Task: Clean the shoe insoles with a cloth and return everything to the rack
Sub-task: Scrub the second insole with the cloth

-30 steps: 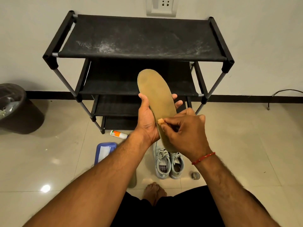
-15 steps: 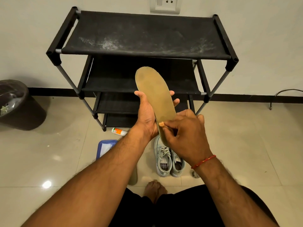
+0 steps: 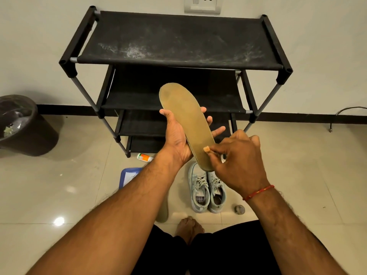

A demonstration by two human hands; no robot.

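My left hand (image 3: 176,138) grips a tan insole (image 3: 184,116) from below, thumb on its left edge, toe end pointing up toward the rack. My right hand (image 3: 240,157) pinches a small tan piece of cloth (image 3: 207,149) against the insole's heel end. A pair of light grey sneakers (image 3: 206,190) stands on the floor under my hands. A second insole (image 3: 163,212) lies on the floor beside them, mostly hidden by my left forearm. The black shoe rack (image 3: 178,42) stands against the wall, with its visible shelves bare and its top shelf dusty.
A dark bin (image 3: 21,126) sits at the left wall. A small white and orange tube (image 3: 145,157) and a blue tray (image 3: 129,175) lie on the tiled floor near the rack's foot. A small round grey object (image 3: 239,209) rests right of the sneakers. My bare foot (image 3: 189,228) shows below.
My right hand with the cloth has slid slightly right and down along the insole's heel end. The left hand keeps holding the insole at about the same tilt.
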